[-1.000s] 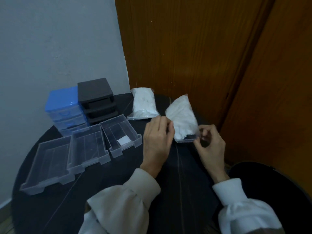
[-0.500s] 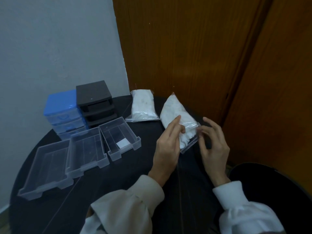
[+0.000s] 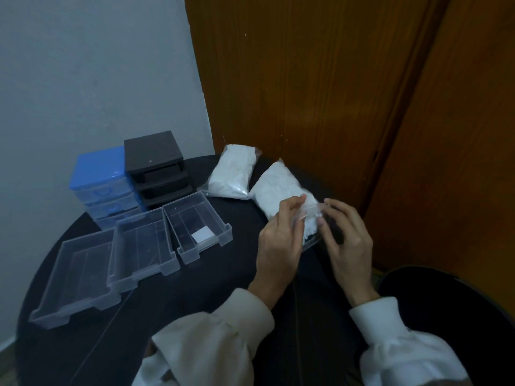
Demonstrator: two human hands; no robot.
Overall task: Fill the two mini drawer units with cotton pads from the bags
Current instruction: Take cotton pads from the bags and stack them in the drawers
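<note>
Shifted since half a second back: left hand (image 3: pixel 278 240) and right hand (image 3: pixel 345 240) now pinching the mouth of the near bag (image 3: pixel 281 190), center-right. Best peeled apart evenly, bag kept low. Farther left, clear drawers (image 3: pixel 139 243); beyond, second bag (image 3: pixel 234 174) and drawer units (image 3: pixel 128 176).

The picture is dim and bluish, with soft light and only weak shadows, no strong glare, a little blur on the hands (image 3: pixel 278 243), and the wide lens bends the door (image 3: pixel 320 93) lines at the edges
</note>
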